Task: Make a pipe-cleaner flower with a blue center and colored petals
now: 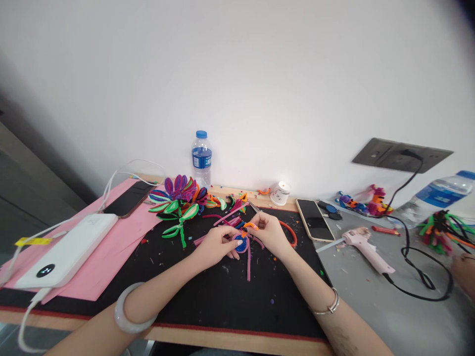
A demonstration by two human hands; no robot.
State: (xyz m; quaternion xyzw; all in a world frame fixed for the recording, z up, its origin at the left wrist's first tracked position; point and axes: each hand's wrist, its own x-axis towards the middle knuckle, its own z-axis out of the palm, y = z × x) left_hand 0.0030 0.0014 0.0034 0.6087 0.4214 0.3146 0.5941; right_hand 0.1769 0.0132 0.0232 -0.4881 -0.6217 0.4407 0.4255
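Over the black mat [222, 301], my left hand [218, 242] pinches a small pipe-cleaner figure [242, 243] with a round blue part edged in pink and purple. An orange pipe-cleaner piece [251, 226] sticks out at its top, and my right hand [270, 231] has its fingers closed on that piece. One pink pipe cleaner [248, 267] hangs down from the figure toward me. Behind the hands lie loose pink pipe cleaners [233, 215]. To the left is a pile of looped pipe-cleaner flowers [181, 190] in purple, green and orange.
At left, a white power bank [70, 249] and a dark phone [129, 199] lie on pink sheets [100, 277]. A water bottle [201, 160] and white cup [281, 193] stand by the wall. Right are another phone [315, 220], a corded glue gun [367, 251] and another person's hand [463, 272].
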